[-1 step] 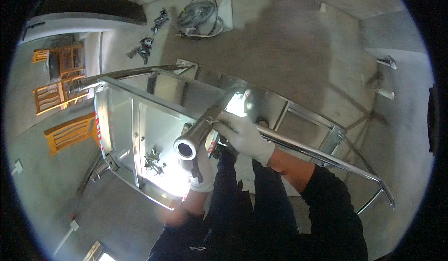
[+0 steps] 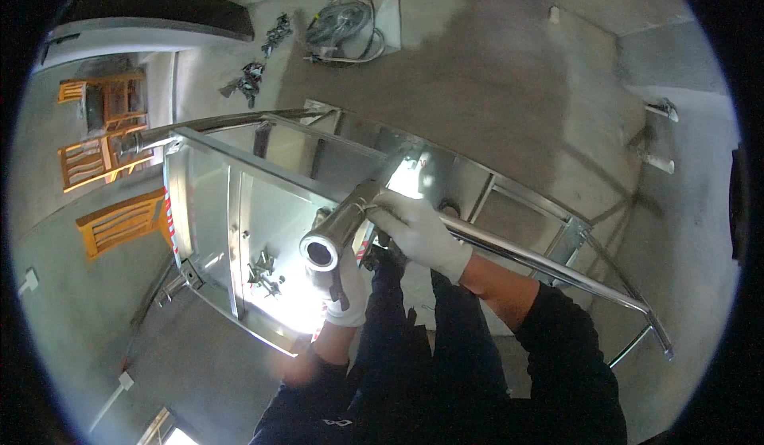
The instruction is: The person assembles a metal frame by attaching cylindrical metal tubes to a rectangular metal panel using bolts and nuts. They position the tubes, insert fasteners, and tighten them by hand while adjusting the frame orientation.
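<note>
A thick shiny metal tube (image 2: 347, 220) rises toward me, its round open end facing up. My left hand (image 2: 347, 292), in a white glove, is closed around the tube from below, partly hidden by it. A dark narrow piece shows by that palm; its kind is unclear. My right hand (image 2: 419, 236), also white-gloved, has its fingers pressed together at the tube's right side. Whatever small thing they pinch is too small to make out. The tube stands by a large metal cart frame (image 2: 247, 162) with steel panels. Several small metal fittings (image 2: 265, 274) lie on its brightly lit panel.
A long polished rail (image 2: 549, 268) runs right from beside my right hand. Wooden chairs (image 2: 123, 226) stand at the left. Farther off lie a coiled hose bundle (image 2: 341, 27) and dark crumpled scraps (image 2: 248, 83). Pipe stubs (image 2: 659, 162) stick out by the right wall.
</note>
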Available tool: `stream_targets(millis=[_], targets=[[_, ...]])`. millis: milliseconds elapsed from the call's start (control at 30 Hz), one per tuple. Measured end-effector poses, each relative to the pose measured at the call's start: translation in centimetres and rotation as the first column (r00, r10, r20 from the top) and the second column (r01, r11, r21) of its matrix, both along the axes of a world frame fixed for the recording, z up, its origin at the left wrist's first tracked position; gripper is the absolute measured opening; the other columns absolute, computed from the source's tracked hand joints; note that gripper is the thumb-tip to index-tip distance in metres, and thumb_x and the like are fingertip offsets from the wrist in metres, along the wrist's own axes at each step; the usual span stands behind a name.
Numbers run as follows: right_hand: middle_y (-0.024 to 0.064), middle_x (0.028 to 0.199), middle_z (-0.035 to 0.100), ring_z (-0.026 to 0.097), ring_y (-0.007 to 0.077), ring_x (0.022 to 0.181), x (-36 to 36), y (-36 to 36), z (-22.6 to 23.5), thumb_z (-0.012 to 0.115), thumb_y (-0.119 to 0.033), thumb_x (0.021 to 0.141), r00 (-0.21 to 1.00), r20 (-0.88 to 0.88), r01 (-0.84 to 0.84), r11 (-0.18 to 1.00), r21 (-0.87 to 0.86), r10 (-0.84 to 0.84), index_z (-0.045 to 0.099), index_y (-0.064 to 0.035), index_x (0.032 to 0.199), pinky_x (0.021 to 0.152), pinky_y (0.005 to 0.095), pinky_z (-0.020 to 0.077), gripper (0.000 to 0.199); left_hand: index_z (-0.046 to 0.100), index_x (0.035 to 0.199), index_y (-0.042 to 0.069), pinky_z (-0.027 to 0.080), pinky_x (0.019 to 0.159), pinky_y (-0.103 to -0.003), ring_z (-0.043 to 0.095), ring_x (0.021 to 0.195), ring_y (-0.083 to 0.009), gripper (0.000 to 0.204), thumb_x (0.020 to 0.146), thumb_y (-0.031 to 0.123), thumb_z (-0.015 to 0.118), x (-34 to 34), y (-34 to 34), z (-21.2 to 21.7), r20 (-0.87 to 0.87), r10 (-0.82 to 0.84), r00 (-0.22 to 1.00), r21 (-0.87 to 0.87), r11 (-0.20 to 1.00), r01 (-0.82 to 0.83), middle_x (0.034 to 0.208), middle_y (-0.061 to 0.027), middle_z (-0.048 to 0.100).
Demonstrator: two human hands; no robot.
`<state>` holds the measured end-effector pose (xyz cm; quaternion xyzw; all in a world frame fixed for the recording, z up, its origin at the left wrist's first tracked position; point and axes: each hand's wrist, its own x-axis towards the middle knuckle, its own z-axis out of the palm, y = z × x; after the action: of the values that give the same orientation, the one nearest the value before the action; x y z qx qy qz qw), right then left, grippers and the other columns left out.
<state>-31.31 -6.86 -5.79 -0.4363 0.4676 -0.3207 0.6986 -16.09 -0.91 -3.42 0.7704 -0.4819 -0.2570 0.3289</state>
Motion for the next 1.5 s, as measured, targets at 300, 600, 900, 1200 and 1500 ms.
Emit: stream_targets(millis=[300, 600, 900, 1200, 1500], targets=[[0.0069, 0.067, 0.062, 0.057, 0.0117, 0.05, 0.0, -1.3, 2.3, 0.05, -0.029, 0.098, 0.991, 0.122, -0.015, 0.884, 0.467, -0.048, 0.061, 0.0, 0.096, 0.045, 0.0255, 0.0436, 0.031, 0.059, 0.118, -0.003, 0.049, 0.087, -0.031, 0.062, 0.101, -0.0177, 0.032, 0.086, -0.004, 0.063, 1.0, 0.0, -0.6, 0.072, -0.119, 0.99, -0.031, 0.992, 0.122, 0.112, -0.0109, 0.065], [0.002, 0.068, 0.062, 0.053, 0.006, 0.05, -0.5, -2.5, 4.0, 0.048, -0.03, 0.099, 0.965, 0.258, -0.098, 0.836, 0.54, -0.054, 0.062, -0.0016, 0.097, 0.044, 0.0195, 0.0391, 0.031, 0.062, 0.115, 0.001, 0.055, 0.072, -0.036, 0.069, 0.088, -0.0286, 0.046, 0.072, 0.008, 0.077, 0.8, -0.2, -1.1, 0.242, -0.098, 0.965, -0.157, 0.978, 0.138, 0.108, -0.0164, 0.068], [-0.0013, 0.059, 0.051, 0.036, 0.0034, 0.04, -1.0, -2.9, 3.0, 0.049, -0.037, 0.1, 0.974, 0.225, -0.164, 0.769, 0.618, 0.027, 0.06, -0.0048, 0.086, 0.037, 0.0206, 0.0263, 0.037, 0.059, 0.123, 0.005, 0.054, 0.082, -0.04, 0.066, 0.1, -0.0327, 0.053, 0.071, -0.005, 0.062, 0.2, -1.0, -0.3, 0.256, -0.134, 0.957, -0.172, 0.968, 0.182, 0.122, -0.017, 0.063], [-0.0007, 0.058, 0.05, 0.038, 0.0046, 0.04, -0.4, -2.3, 2.1, 0.049, -0.034, 0.1, 0.994, 0.037, -0.11, 0.857, 0.503, 0.106, 0.06, -0.0031, 0.085, 0.037, 0.0218, 0.0273, 0.036, 0.06, 0.123, 0.007, 0.054, 0.081, -0.038, 0.066, 0.099, -0.0309, 0.057, 0.067, -0.008, 0.062, -0.1, -1.2, 0.3, 0.265, -0.104, 0.959, -0.181, 0.971, 0.155, 0.119, -0.0157, 0.064], [0.0021, 0.059, 0.052, 0.048, 0.0089, 0.049, 1.4, -1.6, 3.5, 0.048, -0.027, 0.1, 0.985, -0.17, 0.041, 0.956, 0.29, 0.009, 0.058, 0.0017, 0.084, 0.047, 0.0281, 0.0368, 0.035, 0.059, 0.124, 0.007, 0.054, 0.08, -0.039, 0.066, 0.098, -0.0318, 0.058, 0.068, -0.004, 0.064, 0.0, -1.1, 0.4, 0.291, -0.118, 0.949, -0.152, 0.974, 0.168, 0.12, -0.0166, 0.064]])
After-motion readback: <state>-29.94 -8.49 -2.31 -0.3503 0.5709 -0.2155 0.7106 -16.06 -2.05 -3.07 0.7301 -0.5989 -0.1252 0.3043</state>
